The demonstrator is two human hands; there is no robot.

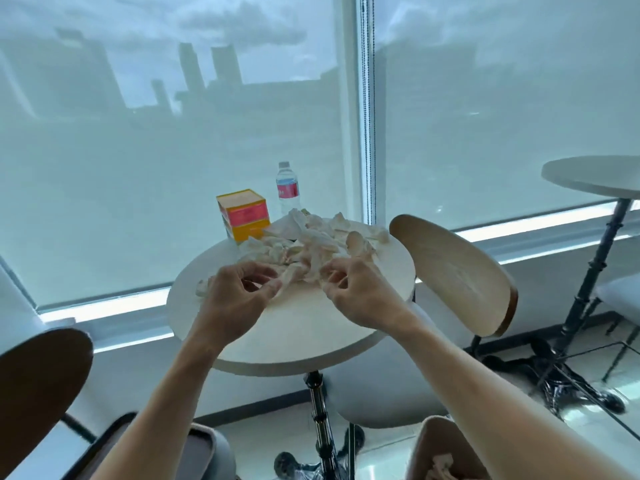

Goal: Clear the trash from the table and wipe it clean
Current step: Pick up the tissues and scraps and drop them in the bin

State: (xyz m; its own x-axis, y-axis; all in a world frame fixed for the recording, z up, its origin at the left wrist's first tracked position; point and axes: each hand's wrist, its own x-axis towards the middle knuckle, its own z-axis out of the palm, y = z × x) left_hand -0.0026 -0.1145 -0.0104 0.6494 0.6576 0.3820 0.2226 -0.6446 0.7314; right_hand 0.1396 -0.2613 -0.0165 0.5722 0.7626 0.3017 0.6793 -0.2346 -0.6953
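Note:
A heap of crumpled white tissues (311, 237) covers the far half of the small round white table (298, 327). My left hand (235, 299) reaches over the table with fingers curled, pinching a strip of tissue at the heap's near edge. My right hand (360, 292) is beside it, fingers curled around tissue at the same edge. One small crumpled piece (202, 287) lies apart on the table's left side, partly hidden behind my left hand.
A yellow and pink box (244, 214) and a water bottle (288, 187) stand at the table's far edge by the window. A wooden chair back (457, 271) is at the right, another chair (41, 386) at the left. A bin (440, 452) holding paper sits below right. A second table (592, 176) stands far right.

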